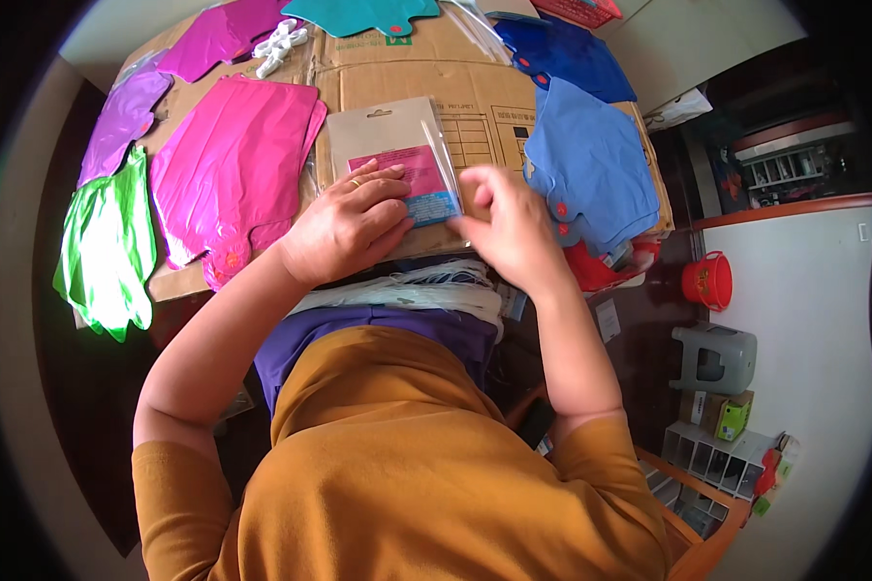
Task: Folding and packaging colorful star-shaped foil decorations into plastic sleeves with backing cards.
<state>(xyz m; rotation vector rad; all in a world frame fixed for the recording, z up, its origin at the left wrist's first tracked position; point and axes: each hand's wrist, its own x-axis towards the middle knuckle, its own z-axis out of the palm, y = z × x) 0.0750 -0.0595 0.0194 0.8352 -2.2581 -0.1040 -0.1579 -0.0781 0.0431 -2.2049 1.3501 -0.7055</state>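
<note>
- Flat packet [358, 131], lying on the cardboard-topped counter [358, 82] right in front of the person, between the two hands; a pink and blue printed panel shows in its nearer half, and a slim clear strip runs up its right side.
- Its long axis runs away from the body, the far end leaning a little left; the end with the hanging slot points away.
- The left hand [344, 223] rests over the packet's near left part, fingers bent and close together; from here I can't tell whether it pinches anything underneath.
- The right hand [509, 228] is half open by the packet's right edge, thumb and forefinger apart; whether the tips touch the edge is unclear.
- Over by the wall, a red bucket [707, 281] stands with its handle up, its contents hidden from me.
- A red basket [586, 10] is cut off at the top.
- Pink foil shapes [237, 160] lie left of the packet, light-blue ones [596, 165] right.
</note>
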